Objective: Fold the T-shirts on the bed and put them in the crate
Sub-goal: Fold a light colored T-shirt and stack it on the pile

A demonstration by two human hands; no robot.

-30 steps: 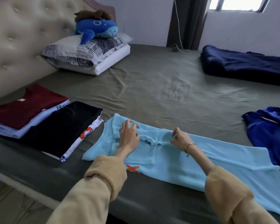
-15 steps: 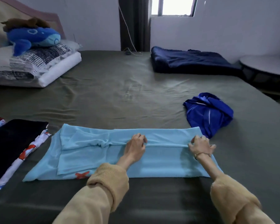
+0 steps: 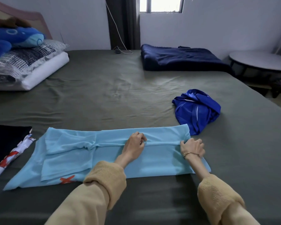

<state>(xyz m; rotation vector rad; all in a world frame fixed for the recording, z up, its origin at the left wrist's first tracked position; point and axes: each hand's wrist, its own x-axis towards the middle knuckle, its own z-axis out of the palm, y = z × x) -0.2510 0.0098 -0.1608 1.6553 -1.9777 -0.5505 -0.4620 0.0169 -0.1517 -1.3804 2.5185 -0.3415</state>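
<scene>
A light blue T-shirt (image 3: 75, 153) lies spread lengthwise near the bed's front edge, its sides folded in along a middle seam. My left hand (image 3: 134, 146) pinches that folded edge at the shirt's middle. My right hand (image 3: 192, 147) grips the same edge at the shirt's right end. A crumpled royal blue T-shirt (image 3: 197, 111) sits just beyond the right end. A folded black T-shirt (image 3: 5, 142) over a white printed one (image 3: 15, 156) lies at the left. No crate is in view.
The olive bed sheet (image 3: 112, 98) stretches away behind the shirts. Pillows (image 3: 26, 65) with a blue plush whale (image 3: 15, 38) are at the back left, a folded navy blanket (image 3: 180, 57) at the back right. A round table (image 3: 263, 60) stands beyond the bed's right edge.
Both hands have slid right along the light blue shirt's folded edge, the right one reaching its end. My view has swung right, so the red shirt stack has left the frame.
</scene>
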